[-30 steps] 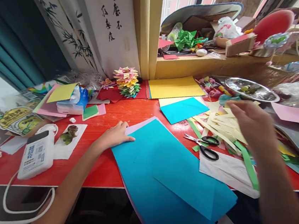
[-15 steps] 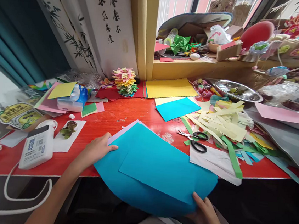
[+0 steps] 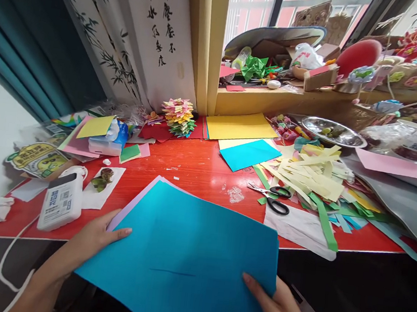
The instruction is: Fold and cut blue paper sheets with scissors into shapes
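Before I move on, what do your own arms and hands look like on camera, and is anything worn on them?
Both the left hand and the right hand are bare, with no gloves. No sleeve, watch or bracelet shows on the visible forearms. Several fingers are hidden, so I can't rule out a ring.

looks like a home craft corner — red bench (image 3: 200, 162) by a window (image 3: 261, 7), teal curtain (image 3: 14, 51), calligraphy scroll (image 3: 162, 32), paper strips (image 3: 314, 172) everywhere

Blue sheets (image 3: 193, 234) — closer in, right hand (image 3: 278, 301) now on their edge
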`<state>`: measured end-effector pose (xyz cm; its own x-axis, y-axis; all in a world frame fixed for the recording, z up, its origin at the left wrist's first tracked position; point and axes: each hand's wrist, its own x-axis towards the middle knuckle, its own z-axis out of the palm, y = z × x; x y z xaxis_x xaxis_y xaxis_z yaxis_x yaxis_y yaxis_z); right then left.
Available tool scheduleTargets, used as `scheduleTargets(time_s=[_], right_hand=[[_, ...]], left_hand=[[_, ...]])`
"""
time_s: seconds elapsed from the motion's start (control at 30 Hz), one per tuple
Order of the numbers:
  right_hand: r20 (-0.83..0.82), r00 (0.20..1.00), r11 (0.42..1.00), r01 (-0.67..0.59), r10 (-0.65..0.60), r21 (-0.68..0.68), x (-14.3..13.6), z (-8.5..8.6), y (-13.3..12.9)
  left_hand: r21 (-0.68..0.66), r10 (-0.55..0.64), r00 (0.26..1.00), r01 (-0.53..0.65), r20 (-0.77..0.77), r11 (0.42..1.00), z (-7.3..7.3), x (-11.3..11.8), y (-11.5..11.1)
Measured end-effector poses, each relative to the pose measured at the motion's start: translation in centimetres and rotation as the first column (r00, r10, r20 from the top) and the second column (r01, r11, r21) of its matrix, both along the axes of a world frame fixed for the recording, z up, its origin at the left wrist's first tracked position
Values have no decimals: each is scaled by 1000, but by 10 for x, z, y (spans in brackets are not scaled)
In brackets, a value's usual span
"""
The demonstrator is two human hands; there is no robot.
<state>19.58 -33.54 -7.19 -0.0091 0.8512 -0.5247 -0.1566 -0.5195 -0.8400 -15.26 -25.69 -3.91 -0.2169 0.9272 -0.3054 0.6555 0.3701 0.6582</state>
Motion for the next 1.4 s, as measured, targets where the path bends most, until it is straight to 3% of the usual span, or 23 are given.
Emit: scheduleTargets(time_s=[0.07,0.1,0.17,0.23,0.3,0.37,0.47,0.67,0.9,1.1,1.23,1.33,1.4], right_hand=[[117,986,984,-132,118,121,8,17,13],[200,973,973,-149,113,178,13,25,21],[382,920,920,-74,-86,384,22,40,38],[448,835,822,11,-321,569,28,51,57],[448,798,749,6,-404,663,31,54,75],[466,815,733,-76,-345,676,31,50,90],[454,868,759,-155,-202,633,31,36,107],[231,963,787,-37,-136,616,34,19,123],[77,995,815,5,-61,579,31,19,128],[51,995,830,45,-88,556,35,19,132],[62,988,816,83,-144,572,38,24,136],[42,988,795,97,-152,598,38,29,138],[25,989,787,100,-145,609,37,32,139]], left_hand=[[17,54,994,-56,96,998,3,7,-7],[69,83,986,-93,142,993,5,13,-9],[239,120,963,-179,243,954,9,24,-9],[412,113,930,-261,350,873,10,35,-3],[518,109,903,-333,415,788,7,44,6],[582,100,893,-367,439,725,0,51,17],[630,24,882,-355,470,691,-12,60,31],[650,-134,758,-438,638,621,-25,67,46],[720,-240,744,-425,623,549,-21,54,58],[776,-316,745,-407,587,481,1,43,76],[858,-370,784,-383,498,344,29,55,82],[928,-406,839,-286,363,239,46,62,84],[944,-387,871,-220,304,245,52,62,86]])
